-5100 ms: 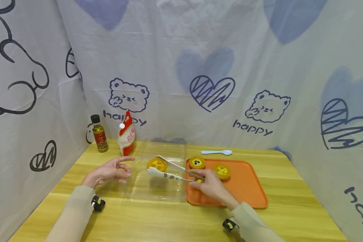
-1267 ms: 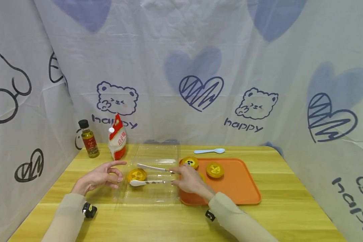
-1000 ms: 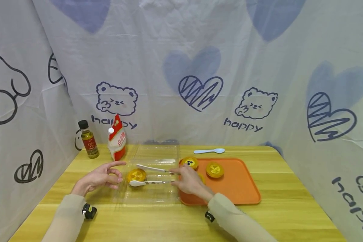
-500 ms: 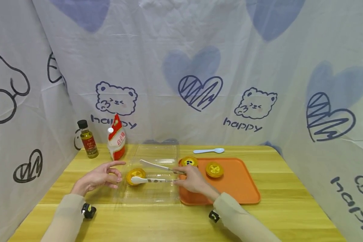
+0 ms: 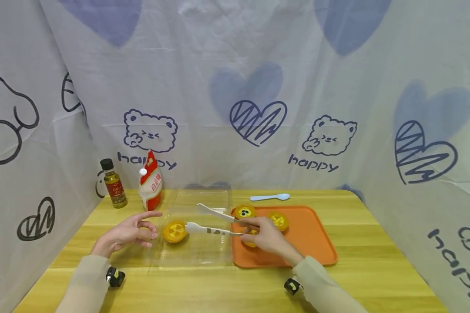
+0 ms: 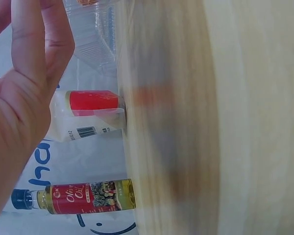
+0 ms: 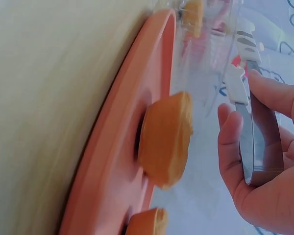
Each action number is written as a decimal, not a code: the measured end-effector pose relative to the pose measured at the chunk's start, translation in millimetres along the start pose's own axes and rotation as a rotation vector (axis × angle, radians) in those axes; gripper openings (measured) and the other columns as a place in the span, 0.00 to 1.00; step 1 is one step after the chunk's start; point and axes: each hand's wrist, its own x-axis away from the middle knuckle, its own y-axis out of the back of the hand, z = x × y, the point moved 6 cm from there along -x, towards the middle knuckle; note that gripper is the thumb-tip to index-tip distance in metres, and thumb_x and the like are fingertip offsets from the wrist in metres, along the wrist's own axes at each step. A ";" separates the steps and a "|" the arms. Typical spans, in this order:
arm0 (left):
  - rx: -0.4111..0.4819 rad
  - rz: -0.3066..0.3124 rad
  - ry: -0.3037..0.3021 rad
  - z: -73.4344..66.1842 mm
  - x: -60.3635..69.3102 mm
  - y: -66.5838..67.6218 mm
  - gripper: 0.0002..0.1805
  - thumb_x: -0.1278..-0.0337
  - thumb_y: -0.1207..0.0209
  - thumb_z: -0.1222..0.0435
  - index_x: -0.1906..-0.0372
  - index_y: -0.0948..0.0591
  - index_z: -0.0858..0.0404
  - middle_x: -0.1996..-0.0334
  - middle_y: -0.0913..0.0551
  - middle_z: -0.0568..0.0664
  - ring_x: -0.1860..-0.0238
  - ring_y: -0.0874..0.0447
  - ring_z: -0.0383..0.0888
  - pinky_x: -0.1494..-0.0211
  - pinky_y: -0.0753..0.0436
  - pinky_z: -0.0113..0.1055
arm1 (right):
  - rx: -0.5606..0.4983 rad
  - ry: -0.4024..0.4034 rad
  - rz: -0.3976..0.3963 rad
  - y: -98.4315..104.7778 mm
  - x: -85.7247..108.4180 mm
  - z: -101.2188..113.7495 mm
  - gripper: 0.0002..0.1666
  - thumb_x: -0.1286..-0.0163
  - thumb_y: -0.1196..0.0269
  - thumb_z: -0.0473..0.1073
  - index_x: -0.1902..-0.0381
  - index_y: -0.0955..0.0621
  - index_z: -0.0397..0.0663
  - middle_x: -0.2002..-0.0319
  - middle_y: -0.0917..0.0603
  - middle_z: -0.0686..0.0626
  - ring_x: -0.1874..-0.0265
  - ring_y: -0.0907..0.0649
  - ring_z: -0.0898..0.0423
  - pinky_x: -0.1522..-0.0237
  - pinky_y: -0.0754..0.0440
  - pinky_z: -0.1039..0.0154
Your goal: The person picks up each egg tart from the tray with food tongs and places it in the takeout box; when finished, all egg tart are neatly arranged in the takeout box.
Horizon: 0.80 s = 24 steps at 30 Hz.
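My right hand (image 5: 268,237) holds white-tipped metal tongs (image 5: 215,230), spread apart, over the clear plastic box (image 5: 196,256) and the left edge of the orange tray (image 5: 309,248). A yellow tart (image 5: 175,231) sits in the left part of the box, just left of the lower tong tip. Three more tarts are on the tray: one with dark dots (image 5: 244,211), one with a pale pattern (image 5: 279,221), and one partly hidden behind my fingers (image 5: 250,239). My left hand (image 5: 131,230) hangs beside the box's left side, fingers loosely bent, holding nothing.
An oil bottle (image 5: 115,187) and a red and white bag (image 5: 151,184) stand at the back left. Behind the tray lies a pale blue spoon (image 5: 270,197). A patterned cloth (image 5: 203,143) hangs behind the table and along both sides.
The tongs have moved right and spread off the tart, which now sits free of them in the box. My right hand has shifted right over the tray; my left hand has barely moved.
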 end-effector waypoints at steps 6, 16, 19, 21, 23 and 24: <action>-0.001 0.008 -0.004 1.5 -2.6 -0.4 0.46 0.42 0.39 0.74 0.24 0.52 0.67 0.60 0.24 0.53 0.59 0.18 0.48 0.56 0.11 0.42 | -0.019 -0.055 -0.026 14.4 11.5 -16.3 0.25 0.37 0.31 0.41 0.41 0.19 0.52 0.51 0.13 0.45 0.59 0.16 0.57 0.66 0.21 0.69; 0.002 0.000 -0.003 4.0 -2.5 1.4 0.46 0.42 0.38 0.74 0.24 0.51 0.67 0.60 0.23 0.54 0.60 0.17 0.48 0.56 0.11 0.43 | -0.098 -0.064 -0.070 41.2 25.7 -30.2 0.26 0.37 0.31 0.37 0.40 0.20 0.41 0.49 0.16 0.37 0.53 0.15 0.49 0.51 0.14 0.60; -0.002 -0.001 -0.004 4.0 -1.6 1.5 0.46 0.42 0.38 0.74 0.24 0.51 0.67 0.59 0.23 0.54 0.60 0.17 0.49 0.56 0.11 0.44 | -0.090 -0.074 -0.086 49.4 29.6 -35.0 0.27 0.38 0.31 0.37 0.40 0.20 0.41 0.50 0.15 0.37 0.54 0.15 0.51 0.51 0.14 0.60; -0.006 -0.002 -0.003 3.8 -1.1 1.5 0.46 0.42 0.38 0.74 0.24 0.51 0.67 0.59 0.23 0.54 0.59 0.17 0.49 0.55 0.11 0.44 | -0.110 -0.087 -0.081 53.7 32.2 -38.0 0.27 0.37 0.32 0.36 0.40 0.21 0.40 0.49 0.15 0.37 0.54 0.14 0.50 0.52 0.14 0.62; -0.008 -0.002 -0.002 3.5 -1.0 1.3 0.46 0.42 0.38 0.74 0.24 0.51 0.67 0.59 0.24 0.54 0.59 0.17 0.49 0.55 0.11 0.45 | -0.120 -0.094 -0.082 58.0 34.6 -40.7 0.28 0.37 0.32 0.36 0.39 0.22 0.39 0.47 0.16 0.37 0.53 0.14 0.50 0.52 0.14 0.63; -0.008 -0.001 -0.002 3.2 -1.3 1.1 0.46 0.42 0.38 0.74 0.24 0.51 0.67 0.59 0.24 0.54 0.59 0.17 0.49 0.55 0.11 0.45 | -0.125 -0.100 -0.086 60.1 35.9 -41.8 0.28 0.37 0.32 0.36 0.38 0.22 0.39 0.46 0.17 0.37 0.53 0.15 0.50 0.52 0.14 0.63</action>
